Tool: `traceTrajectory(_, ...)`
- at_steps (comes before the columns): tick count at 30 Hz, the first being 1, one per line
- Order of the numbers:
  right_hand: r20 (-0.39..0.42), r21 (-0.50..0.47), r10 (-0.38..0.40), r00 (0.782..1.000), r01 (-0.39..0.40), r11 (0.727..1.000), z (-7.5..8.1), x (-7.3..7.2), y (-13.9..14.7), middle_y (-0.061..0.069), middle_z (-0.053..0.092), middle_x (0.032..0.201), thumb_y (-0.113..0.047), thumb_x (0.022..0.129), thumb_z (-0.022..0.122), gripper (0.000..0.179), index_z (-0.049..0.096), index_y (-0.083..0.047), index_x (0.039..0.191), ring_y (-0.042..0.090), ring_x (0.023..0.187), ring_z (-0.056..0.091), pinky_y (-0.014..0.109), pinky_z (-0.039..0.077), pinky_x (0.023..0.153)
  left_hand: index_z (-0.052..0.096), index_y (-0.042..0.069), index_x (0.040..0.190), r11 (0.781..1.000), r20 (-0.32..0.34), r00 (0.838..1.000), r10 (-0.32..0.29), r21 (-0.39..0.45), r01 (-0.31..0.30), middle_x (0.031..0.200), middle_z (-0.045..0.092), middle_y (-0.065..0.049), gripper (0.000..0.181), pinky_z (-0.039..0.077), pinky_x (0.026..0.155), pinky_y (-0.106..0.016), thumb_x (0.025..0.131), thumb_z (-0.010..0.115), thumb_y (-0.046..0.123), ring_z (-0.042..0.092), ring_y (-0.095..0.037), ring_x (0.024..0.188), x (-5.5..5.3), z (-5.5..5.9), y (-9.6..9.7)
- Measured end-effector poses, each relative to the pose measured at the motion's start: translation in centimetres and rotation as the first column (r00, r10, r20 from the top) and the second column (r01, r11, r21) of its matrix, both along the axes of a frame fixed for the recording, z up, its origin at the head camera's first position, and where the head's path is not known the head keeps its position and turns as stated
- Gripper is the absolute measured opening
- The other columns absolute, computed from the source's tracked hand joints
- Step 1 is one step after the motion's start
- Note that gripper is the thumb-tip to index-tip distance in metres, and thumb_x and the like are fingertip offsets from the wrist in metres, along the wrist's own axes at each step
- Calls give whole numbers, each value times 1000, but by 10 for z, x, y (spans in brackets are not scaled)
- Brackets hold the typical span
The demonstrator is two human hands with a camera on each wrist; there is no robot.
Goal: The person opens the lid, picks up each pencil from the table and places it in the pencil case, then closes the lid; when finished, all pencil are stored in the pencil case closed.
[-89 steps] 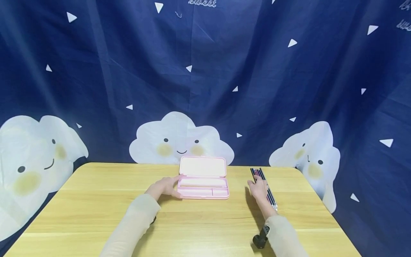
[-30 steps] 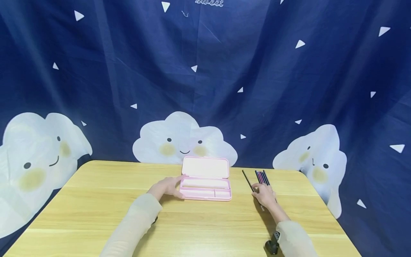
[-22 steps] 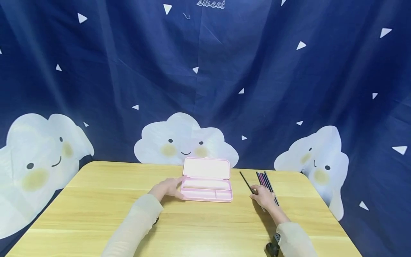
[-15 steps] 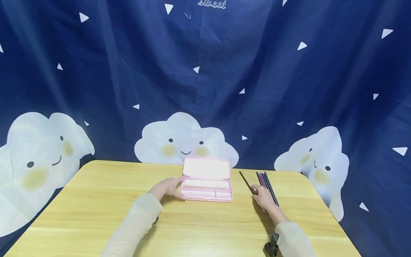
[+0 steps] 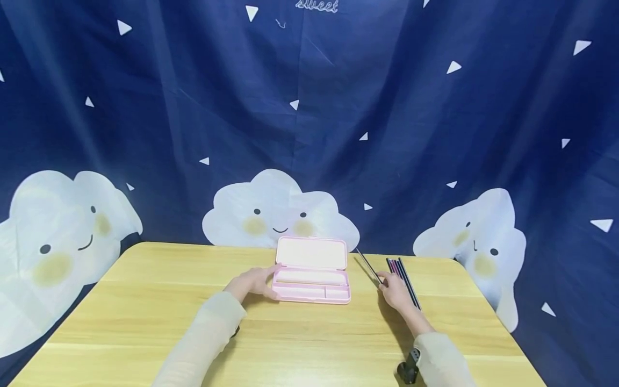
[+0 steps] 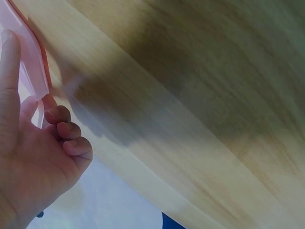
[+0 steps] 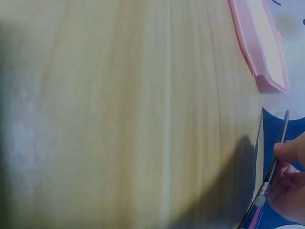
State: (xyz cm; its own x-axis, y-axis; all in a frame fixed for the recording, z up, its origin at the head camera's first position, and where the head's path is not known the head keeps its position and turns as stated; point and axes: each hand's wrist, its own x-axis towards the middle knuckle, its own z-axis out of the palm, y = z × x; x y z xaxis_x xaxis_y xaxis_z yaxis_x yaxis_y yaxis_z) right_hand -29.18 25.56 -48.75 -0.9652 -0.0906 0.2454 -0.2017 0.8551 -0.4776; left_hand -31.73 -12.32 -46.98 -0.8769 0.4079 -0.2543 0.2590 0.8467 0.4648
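A pink pencil case stands open on the table in the head view, lid tilted back, its compartments facing up. At its left end my left hand holds it between thumb and index finger; the left wrist view shows the other fingers curled beside the case. My right hand pinches one dark pencil between thumb and fingers, raised at a slant right of the case. In the right wrist view, a pale end of that pencil shows below the fingers. Several pencils lie side by side, partly hidden behind that hand.
The light wooden table has its far edge close behind the pencil case. A dark blue curtain with cloud faces hangs beyond it. A black wrist camera hangs under the right sleeve.
My right hand first lay over the grouped pencils, then drew one away to the left. Now that pencil is lifted off the table and tilted. The left hand keeps its place at the case.
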Motion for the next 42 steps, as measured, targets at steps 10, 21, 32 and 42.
traceTrajectory(10,-125,-36,64,990,-69,997,-1,-8,-18,7,56,76,6,77,63,30,64,2,107,21,73,53,39,47,68,27,18,145,1000,-5,1000,16,-21,-16,138,37,-26,96,29,104,-54,67,78,43,35,-41,126,1,0,0)
traceTrajectory(21,-114,-127,121,986,-135,983,-3,-14,-42,6,55,80,8,77,62,29,67,0,104,17,73,51,31,48,67,27,19,145,1000,10,1000,27,-3,-27,139,36,-25,97,29,104,-54,66,78,43,34,-40,127,-2,-3,-1)
traceTrajectory(32,-91,-129,173,981,-183,975,-1,-15,-64,0,50,74,4,79,63,25,71,-5,100,11,69,44,26,41,61,27,18,145,1000,10,1000,27,-7,-27,140,36,-24,97,28,104,-54,67,78,41,34,-41,127,0,-4,-1)
traceTrajectory(42,-75,-117,206,976,-214,970,-2,-19,-78,2,55,80,7,77,62,26,72,-6,97,15,77,50,34,46,71,26,20,145,997,21,998,59,-46,-58,137,38,-28,97,31,101,-57,66,78,43,35,-43,126,4,5,4)
